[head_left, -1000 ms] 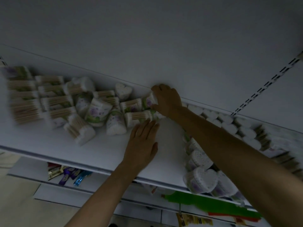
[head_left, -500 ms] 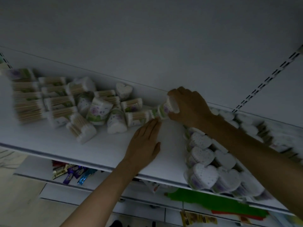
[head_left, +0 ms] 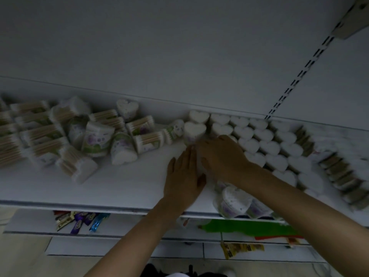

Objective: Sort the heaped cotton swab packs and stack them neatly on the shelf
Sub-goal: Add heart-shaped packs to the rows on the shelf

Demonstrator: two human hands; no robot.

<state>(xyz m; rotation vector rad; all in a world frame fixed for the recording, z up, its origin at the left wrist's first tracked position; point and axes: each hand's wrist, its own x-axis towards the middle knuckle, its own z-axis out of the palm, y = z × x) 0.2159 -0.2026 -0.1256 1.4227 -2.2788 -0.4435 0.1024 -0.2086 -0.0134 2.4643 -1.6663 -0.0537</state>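
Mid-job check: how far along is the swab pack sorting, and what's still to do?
Done: heart-shaped packs stand in tidy rows on the right of the shelf. In hand: the right hand is at the left end of those rows, whatever it holds hidden; the left hand lies flat beside it. Left: the jumbled heap on the left, a large share of the packs.

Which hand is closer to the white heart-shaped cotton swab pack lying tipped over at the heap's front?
Left. The left hand rests right of that tipped heart-shaped pack; the right hand sits farther right, beside the neat rows.
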